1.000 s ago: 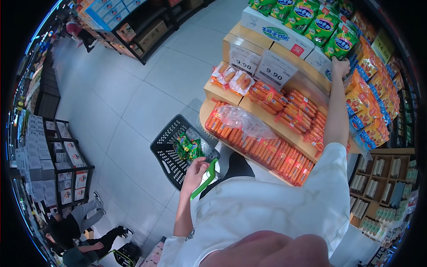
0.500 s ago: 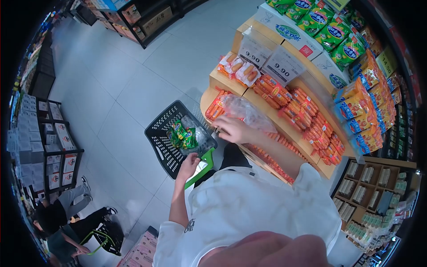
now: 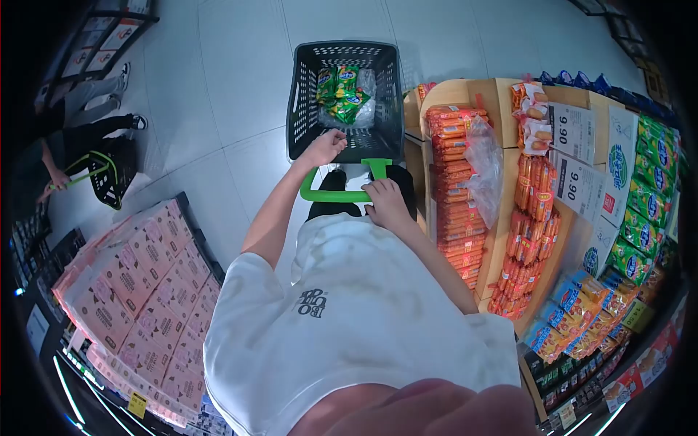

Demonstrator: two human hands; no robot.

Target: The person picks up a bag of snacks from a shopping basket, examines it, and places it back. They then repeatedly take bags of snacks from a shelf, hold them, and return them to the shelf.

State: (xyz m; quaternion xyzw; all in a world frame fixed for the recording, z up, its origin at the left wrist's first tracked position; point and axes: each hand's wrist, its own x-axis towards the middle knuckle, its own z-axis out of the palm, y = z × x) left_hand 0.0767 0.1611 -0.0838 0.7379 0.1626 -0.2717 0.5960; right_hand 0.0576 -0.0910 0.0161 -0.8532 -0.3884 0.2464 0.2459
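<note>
A black shopping basket (image 3: 292,116) with perforated walls stands upright in front of me on the floor. Inside it lie several green snack packets (image 3: 342,86) and a clear plastic bag (image 3: 366,87). My right hand (image 3: 388,203) has its fingers over the right end of the basket's green handle (image 3: 336,196). At the near left corner of the basket, my left hand (image 3: 325,147) is curled closed over the rim, close to where the handle's left side meets it. Whatever is inside its fingers is hidden.
To my right, a wooden shelf (image 3: 502,174) carries packaged sausages (image 3: 454,189), a plastic bag and price signs (image 3: 571,131). Green and yellow snack bags fill the racks beyond. Pink cartons (image 3: 145,291) are stacked at left. Another person holding a basket (image 3: 116,171) stands at far left.
My view has turned, so the basket now sits straight ahead and the shelf to my right. My right hand has left the space beside the sausages and come onto the handle.
</note>
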